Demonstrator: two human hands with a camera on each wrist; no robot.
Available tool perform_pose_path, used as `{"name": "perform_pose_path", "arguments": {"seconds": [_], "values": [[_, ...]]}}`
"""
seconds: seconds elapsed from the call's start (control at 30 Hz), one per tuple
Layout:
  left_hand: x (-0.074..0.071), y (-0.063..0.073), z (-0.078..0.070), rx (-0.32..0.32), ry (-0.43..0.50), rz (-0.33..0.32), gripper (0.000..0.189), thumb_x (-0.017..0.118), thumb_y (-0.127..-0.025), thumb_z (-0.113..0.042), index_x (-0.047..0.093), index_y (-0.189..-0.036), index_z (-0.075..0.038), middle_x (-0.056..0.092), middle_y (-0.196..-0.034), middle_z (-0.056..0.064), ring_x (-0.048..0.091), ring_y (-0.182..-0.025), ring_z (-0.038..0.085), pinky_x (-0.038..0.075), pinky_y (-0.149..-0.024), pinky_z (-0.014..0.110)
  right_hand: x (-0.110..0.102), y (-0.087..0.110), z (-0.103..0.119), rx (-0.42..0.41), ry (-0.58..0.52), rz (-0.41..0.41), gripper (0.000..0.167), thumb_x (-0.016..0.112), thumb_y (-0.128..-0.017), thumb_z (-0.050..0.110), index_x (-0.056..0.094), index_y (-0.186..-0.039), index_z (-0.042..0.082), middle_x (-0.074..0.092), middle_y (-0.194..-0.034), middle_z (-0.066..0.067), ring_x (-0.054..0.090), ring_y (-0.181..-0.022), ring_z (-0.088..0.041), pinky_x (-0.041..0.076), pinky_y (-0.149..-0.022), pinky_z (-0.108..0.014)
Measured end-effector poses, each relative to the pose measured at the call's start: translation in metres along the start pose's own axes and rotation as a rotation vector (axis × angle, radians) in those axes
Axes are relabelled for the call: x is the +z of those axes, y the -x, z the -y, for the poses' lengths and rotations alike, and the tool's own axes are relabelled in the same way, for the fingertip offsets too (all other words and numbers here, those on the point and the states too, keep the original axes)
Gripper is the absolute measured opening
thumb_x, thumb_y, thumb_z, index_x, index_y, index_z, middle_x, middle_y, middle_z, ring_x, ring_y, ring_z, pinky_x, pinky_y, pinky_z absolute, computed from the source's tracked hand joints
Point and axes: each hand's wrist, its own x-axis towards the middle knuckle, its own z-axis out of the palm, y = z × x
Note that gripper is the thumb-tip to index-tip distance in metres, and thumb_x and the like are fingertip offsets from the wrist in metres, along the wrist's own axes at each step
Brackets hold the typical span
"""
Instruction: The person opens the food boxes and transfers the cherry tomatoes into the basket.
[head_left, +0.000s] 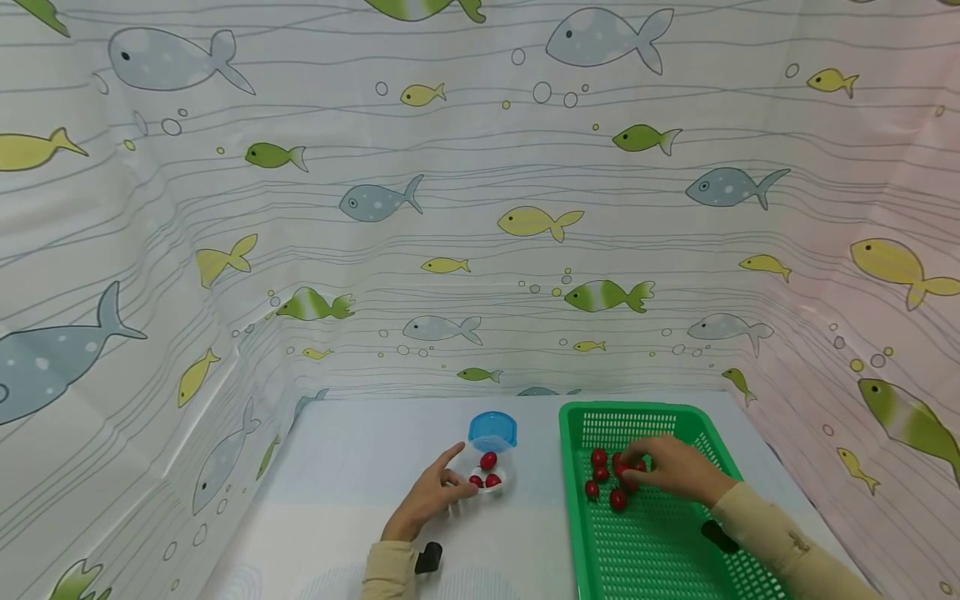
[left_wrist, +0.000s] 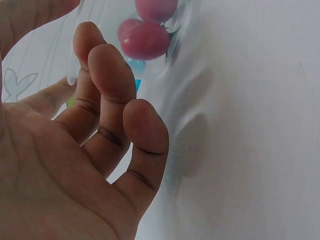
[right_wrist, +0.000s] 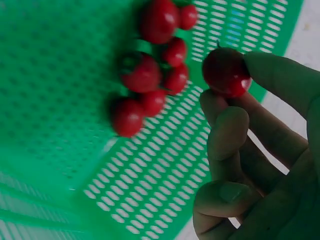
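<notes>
My right hand [head_left: 678, 468] is over the far part of a green plastic basket [head_left: 576, 525]. In the right wrist view its thumb and index finger pinch a red cherry tomato [right_wrist: 226, 73], while the other fingers curl loosely below. Several more cherry tomatoes [right_wrist: 141, 73] lie clustered in the basket. On the left, my left hand [head_left: 431, 498] holds a small clear plastic container [head_left: 507, 468] between thumb and index finger, its remaining fingers bent and free in the left wrist view. Three cherry tomatoes [head_left: 489, 461] are inside, and the container's blue lid [head_left: 492, 428] stands open at the far side.
The basket's raised, slotted walls stand to the right of the container, with white table [head_left: 536, 533] between them. A fish-printed curtain [head_left: 480, 292] encloses the table at the back and both sides. Dark wrist devices [head_left: 429, 557] sit at both cuffs.
</notes>
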Motion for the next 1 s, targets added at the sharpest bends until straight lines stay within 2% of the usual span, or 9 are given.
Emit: {"name": "perform_pose_path", "arguments": {"seconds": [0.17, 0.3, 0.43, 0.7, 1.0], "values": [[-0.001, 0.0, 0.001, 0.004, 0.0, 0.0, 0.086, 0.078, -0.088, -0.022, 0.031, -0.159, -0.011, 0.065, -0.088, 0.005, 0.056, -0.072, 0.019, 0.044, -0.058, 0.033, 0.008, 0.01, -0.009, 0.017, 0.001, 0.074, 0.018, 0.078, -0.089, 0.032, 0.076, -0.099, 0.018, 0.071, -0.093, 0.013, 0.068, -0.088, -0.014, 0.054, -0.072, -0.033], [-0.001, 0.0, 0.0, 0.014, 0.002, 0.004, 0.086, 0.078, -0.088, -0.022, 0.031, -0.159, -0.01, 0.065, -0.088, 0.005, 0.057, -0.073, 0.022, 0.044, -0.058, 0.033, 0.018, 0.015, -0.016, 0.034, 0.025, 0.09, 0.02, 0.082, -0.084, 0.032, 0.075, -0.097, 0.019, 0.071, -0.093, 0.012, 0.066, -0.087, -0.012, 0.054, -0.072, -0.034], [-0.001, 0.0, 0.0, 0.015, -0.006, 0.009, 0.086, 0.078, -0.088, -0.022, 0.031, -0.159, -0.01, 0.065, -0.088, 0.005, 0.056, -0.073, 0.019, 0.044, -0.058, 0.032, 0.024, 0.021, -0.019, 0.061, 0.046, 0.111, 0.022, 0.085, -0.079, 0.029, 0.073, -0.094, 0.018, 0.068, -0.09, 0.012, 0.063, -0.083, -0.011, 0.053, -0.069, -0.034], [-0.001, 0.001, -0.002, 0.019, -0.006, 0.007, 0.086, 0.078, -0.088, -0.022, 0.032, -0.159, -0.011, 0.064, -0.089, 0.005, 0.057, -0.074, 0.022, 0.045, -0.058, 0.033, 0.026, 0.022, -0.019, 0.076, 0.048, 0.127, 0.023, 0.087, -0.076, 0.022, 0.071, -0.091, 0.017, 0.067, -0.086, 0.01, 0.063, -0.079, -0.011, 0.053, -0.067, -0.035], [0.0, 0.001, -0.002, 0.002, -0.021, 0.005, 0.085, 0.078, -0.088, -0.023, 0.032, -0.159, -0.01, 0.064, -0.089, 0.005, 0.056, -0.073, 0.018, 0.044, -0.059, 0.032, 0.023, 0.021, -0.018, 0.101, 0.005, 0.129, 0.022, 0.086, -0.078, 0.025, 0.07, -0.091, 0.018, 0.066, -0.087, 0.011, 0.061, -0.079, -0.011, 0.052, -0.066, -0.039]]}}
